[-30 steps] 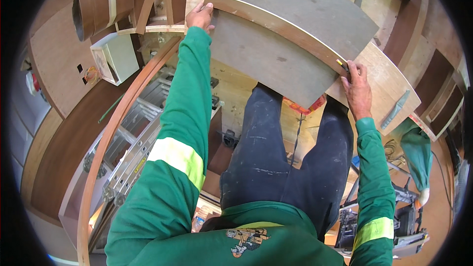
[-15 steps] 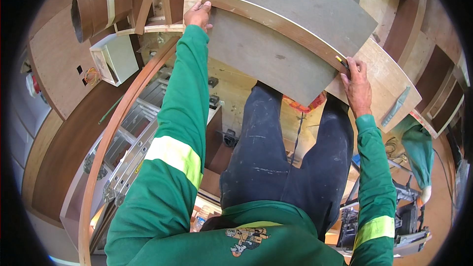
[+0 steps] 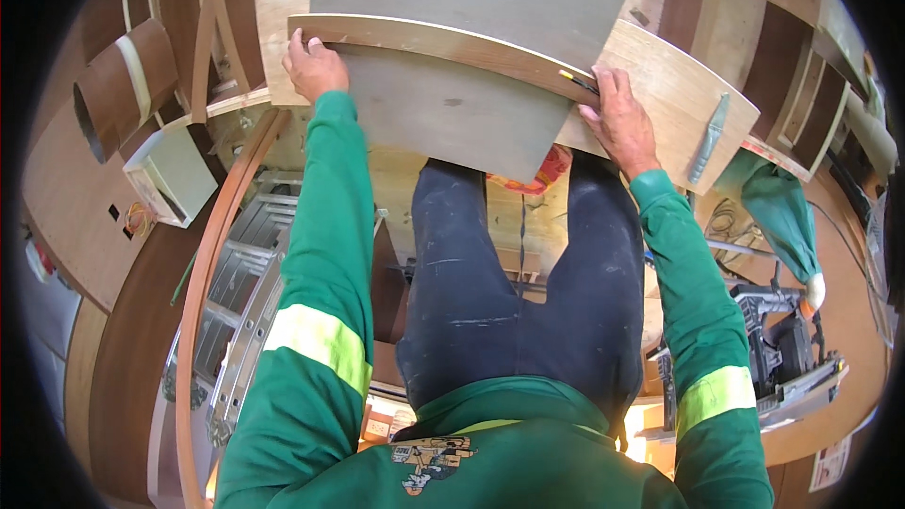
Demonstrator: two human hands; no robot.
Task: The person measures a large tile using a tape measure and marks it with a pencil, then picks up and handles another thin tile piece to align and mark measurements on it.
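A long brown wooden strip point(image 3: 443, 41) lies across a grey sheet point(image 3: 443, 108), bowing away from me in this wide view. My left hand point(image 3: 316, 68) grips its left end, fingertips over the far edge and thumb on the near side. At the right end, my right hand point(image 3: 624, 121) is closed around a slim yellow-and-black pencil point(image 3: 578, 81), its fingers also against the strip. Pale plywood point(image 3: 674, 80) extends from under the grey sheet on both sides. On its right part lies a grey-green knife-like tool point(image 3: 709, 137), apart from my right hand.
At left are a curved wooden rail point(image 3: 198, 311), an aluminium ladder point(image 3: 247, 320), a white box point(image 3: 170, 177) and a rolled brown sheet point(image 3: 127, 85). A green cloth bag point(image 3: 784, 212) hangs at right above a black machine point(image 3: 782, 335). My legs are beneath the board's near edge.
The whole view has shifted, so the board and both hands appear further left. Both hands keep their places at the strip's ends, and the pencil stays in my right hand.
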